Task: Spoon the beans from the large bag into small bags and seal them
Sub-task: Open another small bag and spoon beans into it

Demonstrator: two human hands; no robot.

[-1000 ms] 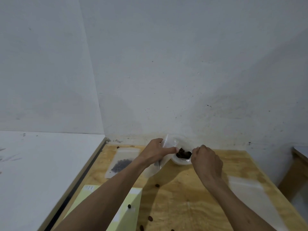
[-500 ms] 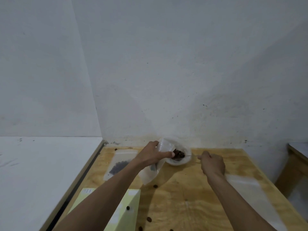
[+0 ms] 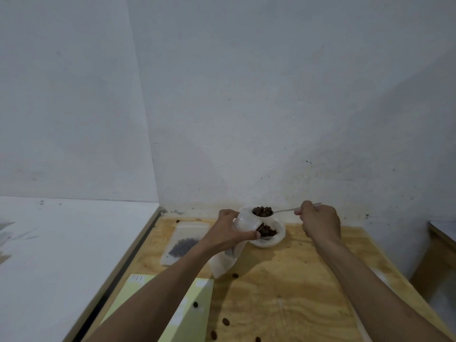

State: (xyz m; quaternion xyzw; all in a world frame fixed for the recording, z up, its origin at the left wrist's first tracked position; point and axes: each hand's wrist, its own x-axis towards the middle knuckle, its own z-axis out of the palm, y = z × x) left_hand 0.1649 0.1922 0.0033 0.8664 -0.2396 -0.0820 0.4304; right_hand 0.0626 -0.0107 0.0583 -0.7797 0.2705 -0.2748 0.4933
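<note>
We find the left hand (image 3: 228, 232) closed around the upper part of a small translucent bag (image 3: 227, 257), which hangs tilted from the grip, its lower end resting on the plywood table (image 3: 283, 292). The bag's mouth (image 3: 243, 218) is held open at the top, at about 1 o'clock from the left hand. The right hand (image 3: 318, 222) is closed on the handle of a clear plastic spoon (image 3: 283, 210); the handle's end shows past the knuckles. The spoon bowl, heaped with dark beans (image 3: 262, 211), sits at the open mouth of the small bag, at 9 o'clock from the right hand. We cannot tell whether it touches the bag rim.

Just below the spoon, at 6 o'clock, we note the white open-topped large bag (image 3: 274, 239) on the table, with more beans (image 3: 266, 230) inside. It touches the small bag on its left side.

At 9 o'clock from the left hand a filled small bag (image 3: 185, 240) lies flat on the table, beans pooled in its lower half. Loose beans (image 3: 235, 275) are scattered over the near table. A pale yellow sheet (image 3: 195, 314) lies under the left forearm, at the table's near left
</note>
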